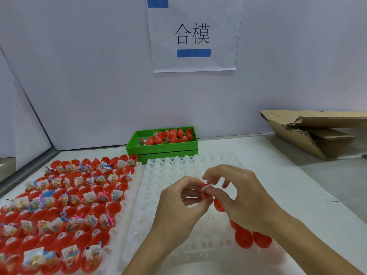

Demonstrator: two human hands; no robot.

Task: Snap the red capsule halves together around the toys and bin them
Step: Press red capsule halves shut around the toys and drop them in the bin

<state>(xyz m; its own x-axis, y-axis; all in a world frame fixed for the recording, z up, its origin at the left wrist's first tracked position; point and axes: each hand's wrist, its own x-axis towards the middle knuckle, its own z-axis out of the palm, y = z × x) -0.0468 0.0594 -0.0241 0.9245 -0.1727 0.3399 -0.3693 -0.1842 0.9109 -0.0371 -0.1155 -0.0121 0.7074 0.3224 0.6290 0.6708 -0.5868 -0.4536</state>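
Over the white tray [158, 187] nearest me, I am pinching a red capsule [206, 192] between my left hand [179, 205] and right hand [244, 197], risking trapping its toy packet in the seam, while the green bin [139, 144] is waiting beyond.

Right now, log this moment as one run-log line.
stage: closing capsule | left hand: pinches red capsule half | right hand: holds other half | green bin: holds capsules
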